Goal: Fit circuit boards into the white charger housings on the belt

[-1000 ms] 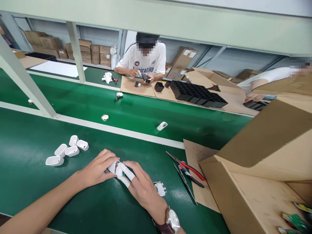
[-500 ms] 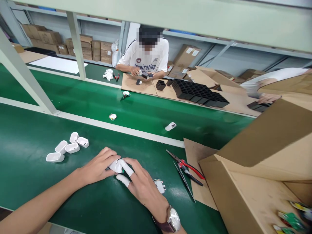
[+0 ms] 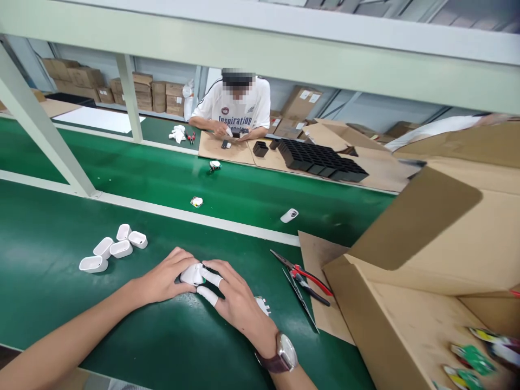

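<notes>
In the head view, my left hand (image 3: pixel 168 276) is closed around a small white part with a green circuit board (image 3: pixel 192 274), just above the green bench. From the right, my right hand (image 3: pixel 233 298) meets the same part. White finger cots cover its thumb and index finger, which bend around the part's near edge; the exact contact is partly hidden. Behind the right hand lies a white plug piece with metal pins (image 3: pixel 262 305), partly covered. Several white oval housings (image 3: pixel 121 249) with open tops sit on the bench left of my hands.
Red-and-black pliers (image 3: pixel 303 277) and tweezers (image 3: pixel 300 299) lie to the right, beside an open cardboard box (image 3: pixel 353 298) holding circuit boards. Beyond a pale rail (image 3: pixel 203 214), a green belt carries a white housing (image 3: pixel 289 215) and small assemblies. A co-worker (image 3: pixel 231 111) sits opposite near black trays (image 3: pixel 320 157).
The view has tipped upward a little. Pieces on the belt have shifted right relative to the rail. Both my hands stay at the white part, with only slight finger movement.
</notes>
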A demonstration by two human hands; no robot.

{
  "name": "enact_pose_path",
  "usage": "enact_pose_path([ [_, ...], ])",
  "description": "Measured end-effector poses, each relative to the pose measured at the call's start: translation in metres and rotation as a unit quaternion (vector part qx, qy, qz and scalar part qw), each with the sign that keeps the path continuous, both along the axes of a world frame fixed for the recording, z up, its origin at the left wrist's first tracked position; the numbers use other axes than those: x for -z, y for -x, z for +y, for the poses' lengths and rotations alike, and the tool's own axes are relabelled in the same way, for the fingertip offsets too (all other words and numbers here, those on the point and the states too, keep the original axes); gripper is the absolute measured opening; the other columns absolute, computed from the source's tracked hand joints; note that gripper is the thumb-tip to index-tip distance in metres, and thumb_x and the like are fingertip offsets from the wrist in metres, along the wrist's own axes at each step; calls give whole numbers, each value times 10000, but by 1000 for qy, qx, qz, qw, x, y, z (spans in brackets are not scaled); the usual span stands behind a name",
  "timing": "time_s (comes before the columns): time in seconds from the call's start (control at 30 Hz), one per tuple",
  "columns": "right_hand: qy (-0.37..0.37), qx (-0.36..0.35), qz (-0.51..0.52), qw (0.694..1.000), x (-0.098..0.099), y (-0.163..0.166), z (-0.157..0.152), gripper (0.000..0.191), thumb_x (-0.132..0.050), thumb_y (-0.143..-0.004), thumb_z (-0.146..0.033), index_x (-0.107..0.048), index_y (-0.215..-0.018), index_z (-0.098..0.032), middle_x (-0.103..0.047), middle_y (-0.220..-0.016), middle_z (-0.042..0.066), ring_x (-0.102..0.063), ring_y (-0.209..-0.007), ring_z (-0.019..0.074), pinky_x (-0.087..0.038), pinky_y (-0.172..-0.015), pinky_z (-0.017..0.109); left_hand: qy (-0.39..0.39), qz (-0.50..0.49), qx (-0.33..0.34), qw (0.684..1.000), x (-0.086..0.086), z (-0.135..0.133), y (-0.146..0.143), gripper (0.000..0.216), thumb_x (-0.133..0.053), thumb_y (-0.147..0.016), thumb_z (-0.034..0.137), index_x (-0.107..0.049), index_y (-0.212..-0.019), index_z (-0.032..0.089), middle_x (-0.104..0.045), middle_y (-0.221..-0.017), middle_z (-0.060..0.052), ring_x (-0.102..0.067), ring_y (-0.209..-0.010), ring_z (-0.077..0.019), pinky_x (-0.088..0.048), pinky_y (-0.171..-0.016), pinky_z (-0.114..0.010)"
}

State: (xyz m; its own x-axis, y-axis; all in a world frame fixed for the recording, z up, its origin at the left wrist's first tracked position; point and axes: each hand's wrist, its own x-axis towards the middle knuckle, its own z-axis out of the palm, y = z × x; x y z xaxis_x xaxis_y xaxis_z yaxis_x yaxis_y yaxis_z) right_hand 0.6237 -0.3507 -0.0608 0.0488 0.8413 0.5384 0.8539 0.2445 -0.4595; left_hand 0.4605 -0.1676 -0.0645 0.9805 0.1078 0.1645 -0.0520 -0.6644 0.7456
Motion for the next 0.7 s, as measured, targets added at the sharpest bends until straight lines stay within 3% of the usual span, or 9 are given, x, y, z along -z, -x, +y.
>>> enact_pose_path([
  [0.3,-17,-17,-23,999,1,3,0,363,-650,-980,-99,-574,-1322,-193,-645,-1288,159,-616,-1209,304,-623,-939,480,-2,-30,-33,999,9,-2,7,474,-766,-951,379,-578,-1366,249,-627,-1267,-98,-547,-1197,-279,-518,-1044,-449],
  [0.5,13,-9,-25,1000,-7,7,-1,325,-635,-984,-107,-614,-1290,-217,-650,-1317,143,-615,-1220,307,-614,-975,499,7,-36,-22,999,11,-2,6,471,-740,-971,372,-561,-1390,254,-619,-1271,-110,-541,-1206,-289,-518,-1047,-462],
  [0.7,80,0,-30,996,-9,17,0,289,-615,-1021,-242,-643,-1307,-216,-609,-1382,162,-602,-1262,331,-582,-1025,552,13,-18,-10,1000,8,0,3,427,-707,-973,277,-566,-1375,242,-618,-1265,-113,-539,-1203,-290,-509,-1065,-475],
])
